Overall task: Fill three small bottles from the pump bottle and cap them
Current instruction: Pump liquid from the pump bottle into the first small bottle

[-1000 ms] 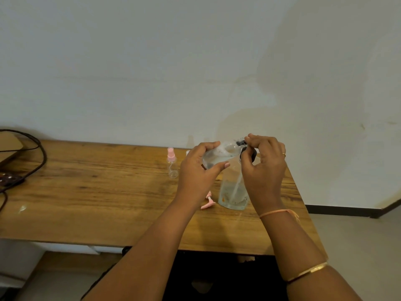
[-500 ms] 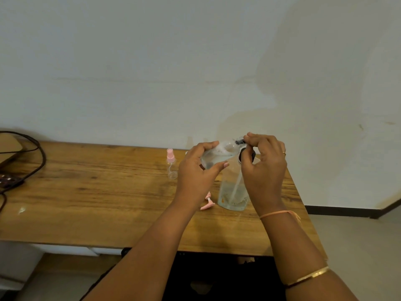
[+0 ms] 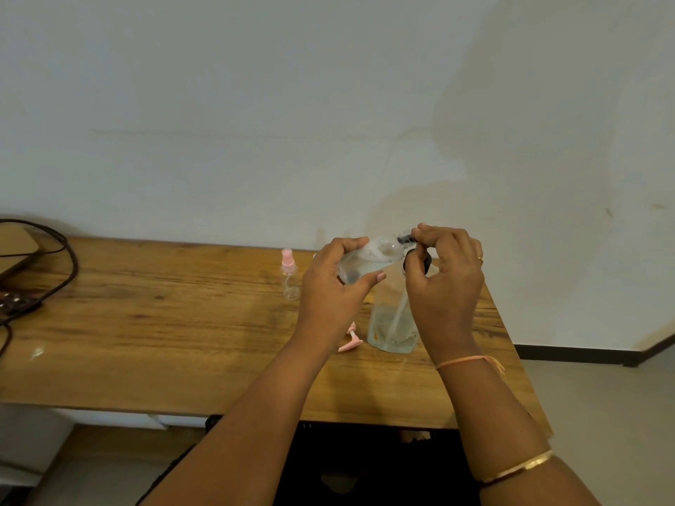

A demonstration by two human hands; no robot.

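Observation:
My left hand (image 3: 334, 286) holds a small clear bottle (image 3: 369, 259) tilted on its side, its mouth against the black nozzle (image 3: 404, 239) of the pump bottle. White foamy liquid shows inside it. My right hand (image 3: 443, 283) is closed over the black pump head. The clear pump bottle (image 3: 391, 323) stands on the wooden table (image 3: 164, 337), a little liquid at its bottom. A second small clear bottle with a pink spray cap (image 3: 289, 273) stands upright to the left. A loose pink cap (image 3: 351, 341) lies beside the pump bottle, partly hidden by my left wrist.
Black cables (image 3: 54, 272) and a dark power strip (image 3: 14, 304) lie at the table's left end. A white wall rises right behind the table. The table's right edge is just past my right forearm, with bare floor beyond.
Both hands stay at the pump nozzle with the small bottle; only slight shifts of the fingers and the view.

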